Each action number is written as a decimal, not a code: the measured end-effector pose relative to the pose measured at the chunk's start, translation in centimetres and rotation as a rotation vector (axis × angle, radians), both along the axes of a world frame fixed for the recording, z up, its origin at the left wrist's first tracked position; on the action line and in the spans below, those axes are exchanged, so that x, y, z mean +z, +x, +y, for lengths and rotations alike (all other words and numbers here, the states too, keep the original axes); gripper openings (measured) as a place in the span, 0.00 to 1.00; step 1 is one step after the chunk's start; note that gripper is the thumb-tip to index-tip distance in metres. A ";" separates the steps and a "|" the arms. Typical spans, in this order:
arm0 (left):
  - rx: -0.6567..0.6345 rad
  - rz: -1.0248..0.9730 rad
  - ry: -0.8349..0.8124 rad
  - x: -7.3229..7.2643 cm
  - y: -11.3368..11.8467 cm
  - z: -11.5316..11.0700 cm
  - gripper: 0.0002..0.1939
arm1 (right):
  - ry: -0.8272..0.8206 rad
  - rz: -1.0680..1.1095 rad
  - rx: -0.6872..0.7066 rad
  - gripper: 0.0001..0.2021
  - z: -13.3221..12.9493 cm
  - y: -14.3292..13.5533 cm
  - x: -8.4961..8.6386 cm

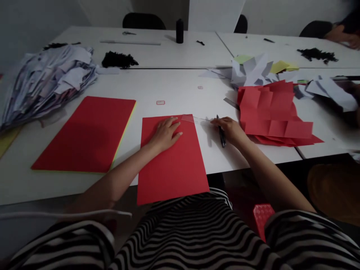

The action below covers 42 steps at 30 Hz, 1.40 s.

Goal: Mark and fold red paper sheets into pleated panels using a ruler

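Note:
A red sheet of paper (pixel 171 168) lies in front of me, its near end reaching past the table edge. My left hand (pixel 165 133) rests flat on its upper part, fingers spread. To the right of the sheet, my right hand (pixel 229 129) is closed around a black pen (pixel 221 135) that slants down toward me. A thin, see-through piece of plastic (pixel 188 118) lies over the sheet's top right corner and stretches toward my right fingertips. Its exact kind is hard to make out, and whether those fingers also grip it I cannot tell.
A stack of red sheets (pixel 87 135) lies at left, beside a heap of white paper strips (pixel 56 75). Creased red papers (pixel 270 112) pile up at right. Farther back stand a black bottle (pixel 179 32) and a black bundle (pixel 118 60). Another person's hand (pixel 341 36) is at far right.

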<state>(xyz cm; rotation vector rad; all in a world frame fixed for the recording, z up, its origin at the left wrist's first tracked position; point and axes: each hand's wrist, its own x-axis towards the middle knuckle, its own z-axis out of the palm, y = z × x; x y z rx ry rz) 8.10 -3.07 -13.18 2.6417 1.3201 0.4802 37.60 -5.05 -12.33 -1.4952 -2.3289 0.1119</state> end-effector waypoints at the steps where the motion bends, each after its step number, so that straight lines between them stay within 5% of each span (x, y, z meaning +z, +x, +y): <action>1: 0.017 -0.009 -0.008 0.0 -0.1 0.2 0.22 | -0.004 -0.014 0.003 0.15 -0.1 0.0 0.0; 6: 0.065 -0.101 -0.036 1.3 -0.8 0.1 0.21 | -0.013 -0.093 0.022 0.19 -0.7 0.0 0.0; 12: 0.138 0.117 -0.022 2.8 -1.5 -4.9 0.26 | 0.004 -0.236 -0.030 0.21 -0.6 -1.3 0.3; 17: 0.059 0.157 -0.117 2.7 -1.1 -7.6 0.25 | -0.033 -0.164 -0.293 0.19 -0.3 -2.1 1.4; 25: -0.244 0.141 -0.214 3.7 -0.3 -4.8 0.21 | -0.133 0.008 -0.215 0.15 -4.1 -3.9 3.6; 37: -0.124 0.001 -0.328 4.2 -3.5 -3.8 0.18 | -0.273 -0.087 -0.061 0.15 -2.6 -13.1 4.1; 42: -0.130 -0.027 -0.390 5.4 -4.3 -2.7 0.12 | -0.228 0.022 -0.021 0.13 0.0 -9.9 3.7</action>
